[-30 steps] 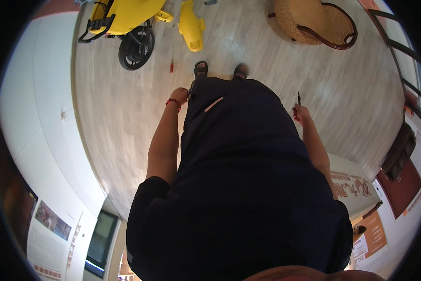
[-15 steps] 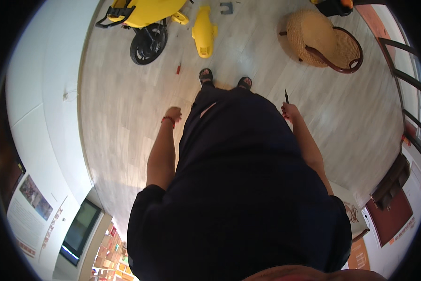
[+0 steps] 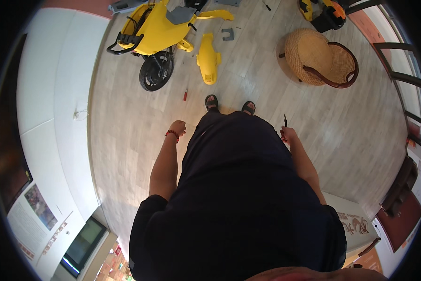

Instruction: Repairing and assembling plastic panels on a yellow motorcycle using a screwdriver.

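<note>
At my right side, my right hand (image 3: 287,135) is closed around a slim black pointed tool (image 3: 285,122), its tip facing away from me. The tool is too small to tell its exact kind. My left hand (image 3: 177,128), below a red bead bracelet (image 3: 172,134), hangs at my left with fingers curled and nothing seen in it. On the floor beyond that hand lies a small red-handled tool (image 3: 185,95). A yellow body panel (image 3: 207,61) lies ahead of my feet. To its left stands a yellow scooter (image 3: 149,33) with a black front wheel (image 3: 156,71).
A grey U-shaped part (image 3: 227,34) and a small dark tool (image 3: 266,5) lie on the floor. At the far right are a woven wicker chair (image 3: 308,56) and a black and orange object (image 3: 329,18). A white wall (image 3: 65,93) runs along the left.
The view has tilted forward, so the scooter, panel and chair appear lower and more of them shows. Both hands keep their poses, with the black tool still in the right.
</note>
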Available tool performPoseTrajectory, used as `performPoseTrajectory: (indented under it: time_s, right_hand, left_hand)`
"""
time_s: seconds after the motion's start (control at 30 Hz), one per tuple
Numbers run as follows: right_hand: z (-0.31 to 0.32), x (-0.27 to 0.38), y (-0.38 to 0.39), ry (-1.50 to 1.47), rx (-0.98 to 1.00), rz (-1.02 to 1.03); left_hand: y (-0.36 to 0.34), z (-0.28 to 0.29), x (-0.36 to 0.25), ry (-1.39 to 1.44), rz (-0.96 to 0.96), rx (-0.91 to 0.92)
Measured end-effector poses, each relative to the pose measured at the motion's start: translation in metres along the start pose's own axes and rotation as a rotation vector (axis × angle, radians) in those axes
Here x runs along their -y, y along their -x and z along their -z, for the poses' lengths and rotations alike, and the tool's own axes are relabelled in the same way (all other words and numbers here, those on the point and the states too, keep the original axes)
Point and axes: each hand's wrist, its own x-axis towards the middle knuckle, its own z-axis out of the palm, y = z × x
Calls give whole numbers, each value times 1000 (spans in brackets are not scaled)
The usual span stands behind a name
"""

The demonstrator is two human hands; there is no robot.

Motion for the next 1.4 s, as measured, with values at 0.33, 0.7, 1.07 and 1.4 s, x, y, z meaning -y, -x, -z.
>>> performPoseTrajectory:
  time_s: [0.33,0.7,1.07,1.4]
  right_hand:
    - [-10,-18,1,-65,12,27]
    - [-10,-20,15,-23,-27,13]
    - [-11,-7,-1,-44,0,11]
    - [-11,-49,-17,27,-25,-26]
  left_hand:
    - [0,10,-48,-101,-171,-35]
    - [0,14,-10,-143,67,81]
    - [-8,5,-14,-118,-21,47]
    - [-31,0,7,-281,12,129]
